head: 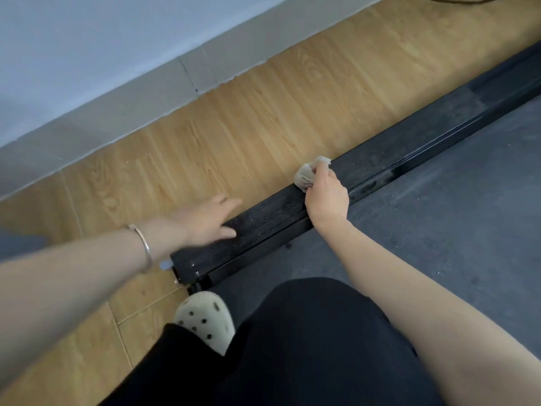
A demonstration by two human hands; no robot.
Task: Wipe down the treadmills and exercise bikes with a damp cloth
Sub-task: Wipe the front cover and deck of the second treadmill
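Note:
A black treadmill side rail [409,148] runs diagonally from lower left to upper right, beside the grey running belt [439,215]. My right hand [326,196] grips a bunched beige cloth [306,174] and presses it on the rail's ribbed top. My left hand [205,219], fingers straight and spread, rests flat at the rail's near end, partly over the floor. A thin bangle sits on the left wrist.
Wood-pattern floor [234,127] lies left of the rail, bounded by a grey skirting and pale wall [87,68]. My foot in a cream perforated clog [205,320] stands at the treadmill's rear corner; black trousers fill the bottom. A dark cable crosses the floor at top right.

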